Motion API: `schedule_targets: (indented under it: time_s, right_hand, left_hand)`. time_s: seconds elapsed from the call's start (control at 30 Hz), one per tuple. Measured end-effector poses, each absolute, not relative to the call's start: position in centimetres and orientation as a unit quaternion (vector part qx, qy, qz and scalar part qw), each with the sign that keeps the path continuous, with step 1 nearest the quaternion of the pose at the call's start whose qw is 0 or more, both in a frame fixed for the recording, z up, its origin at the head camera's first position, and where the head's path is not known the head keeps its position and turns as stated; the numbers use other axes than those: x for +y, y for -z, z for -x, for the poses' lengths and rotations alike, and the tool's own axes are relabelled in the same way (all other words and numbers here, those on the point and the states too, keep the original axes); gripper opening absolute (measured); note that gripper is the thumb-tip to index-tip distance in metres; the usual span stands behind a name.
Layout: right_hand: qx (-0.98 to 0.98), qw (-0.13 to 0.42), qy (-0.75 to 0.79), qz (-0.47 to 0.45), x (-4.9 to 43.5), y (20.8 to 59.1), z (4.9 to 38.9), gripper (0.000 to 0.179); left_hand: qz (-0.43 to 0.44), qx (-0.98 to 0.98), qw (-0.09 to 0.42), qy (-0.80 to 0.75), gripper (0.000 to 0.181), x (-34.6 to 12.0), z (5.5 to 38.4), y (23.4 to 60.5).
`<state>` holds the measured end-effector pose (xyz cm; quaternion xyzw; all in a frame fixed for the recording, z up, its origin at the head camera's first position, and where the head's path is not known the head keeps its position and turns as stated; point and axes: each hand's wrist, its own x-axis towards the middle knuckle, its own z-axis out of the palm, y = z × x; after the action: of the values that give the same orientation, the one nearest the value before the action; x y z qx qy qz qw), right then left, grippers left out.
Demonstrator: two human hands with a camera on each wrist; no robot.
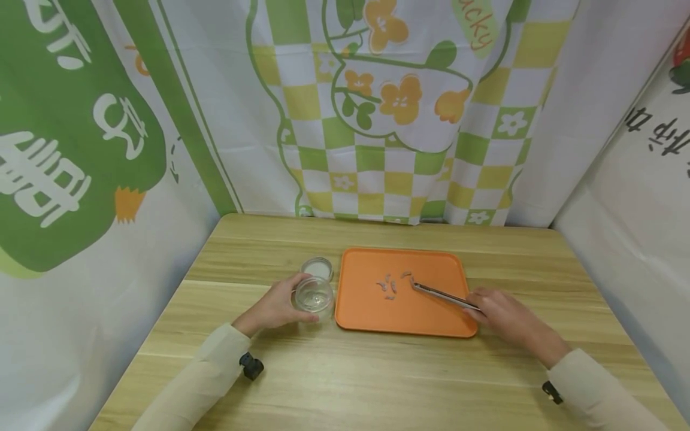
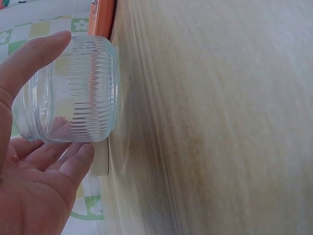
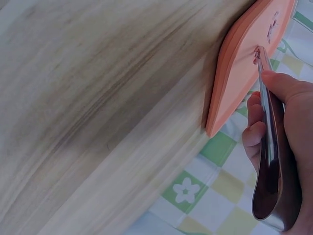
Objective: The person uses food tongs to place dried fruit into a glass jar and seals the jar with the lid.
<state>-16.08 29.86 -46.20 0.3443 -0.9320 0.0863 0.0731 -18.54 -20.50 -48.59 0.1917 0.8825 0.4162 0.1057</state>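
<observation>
Tongs (image 1: 445,296) approx. crosswise, tips (image 1: 417,287) L

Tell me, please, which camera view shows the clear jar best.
The left wrist view, where the clear jar appears large, its ribbed side plain. The head view shows it smaller, from above; the right wrist view misses it.

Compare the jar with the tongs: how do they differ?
The jar is clear and round; the tongs are shiny metal, long and narrow. The jar is upright beside the orange tray; the tongs slant over the tray. Both are held: jar in left hand, tongs in right hand.
</observation>
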Motion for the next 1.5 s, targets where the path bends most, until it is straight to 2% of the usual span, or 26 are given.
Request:
schedule_targets:
  time_s: [0.37,0.83,1.17,1.5]
  right_hand:
    - [-0.934,0.047,-0.117,-0.336,29.5,44.9,15.9,0.006]
    - [-0.919,0.085,-0.097,-0.372,27.7,43.1,15.9,0.008]
    - [-0.919,0.053,-0.099,-0.379,26.2,41.6,16.0,0.007]
    - [-0.907,0.052,-0.082,-0.41,24.1,40.1,16.3,0.01]
  left_hand:
    - [-0.195,0.879,0.104,-0.422,0.09,-20.6,18.5,48.9]
    - [-0.199,0.883,0.096,-0.413,0.09,-20.6,18.5,48.7]
    - [-0.198,0.884,0.096,-0.413,0.091,-20.7,18.4,48.8]
    - [-0.199,0.885,0.093,-0.41,0.09,-20.7,18.4,48.8]
